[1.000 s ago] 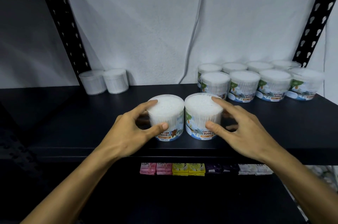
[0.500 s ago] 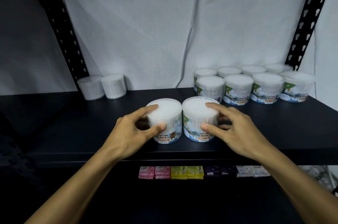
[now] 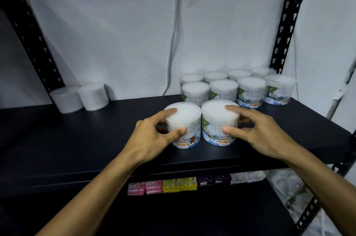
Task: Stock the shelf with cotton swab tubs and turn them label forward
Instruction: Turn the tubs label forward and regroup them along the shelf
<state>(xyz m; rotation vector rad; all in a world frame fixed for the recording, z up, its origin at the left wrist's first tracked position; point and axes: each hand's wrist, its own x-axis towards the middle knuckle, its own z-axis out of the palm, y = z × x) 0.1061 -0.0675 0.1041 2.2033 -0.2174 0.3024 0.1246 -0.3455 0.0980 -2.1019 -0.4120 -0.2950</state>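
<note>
Black metal shelving stands against a pale wall, and the person works at its upper shelf (image 3: pixel 81 145), a dark flat board. Near the front edge stand two cotton swab tubs, side by side and touching or almost touching. The left hand (image 3: pixel 152 139) is curled round the left tub (image 3: pixel 184 125), with the thumb on the front wall and the index finger on the lid rim. The right hand (image 3: pixel 256 131) grips the right tub (image 3: pixel 217 122) in the same way. Both tubs stand upright on the shelf, and on both the words "COTTON BUDS" face the camera, though each thumb covers a part of the label.

Behind them, toward the right post, the stocked group (image 3: pixel 238 89) of tubs stands in two rows, the front row showing its coloured labels. At the far left, near the wall, two unlabelled tubs (image 3: pixel 80 98) show only white sides; whether their labels face the wall cannot be told.

The step in hand seems to be the placing and turning of this pair: the tubs are down on the shelf and the labels already look forward, or nearly so. The next move probably calls for a small twist of each tub to square the label, then a push back or sideways so that the pair joins the rows on the right without knocking them, and after that the letting go. On the lower shelf a row of small soap packets (image 3: pixel 185 183) is seen, pink, yellow, purple and white.
</note>
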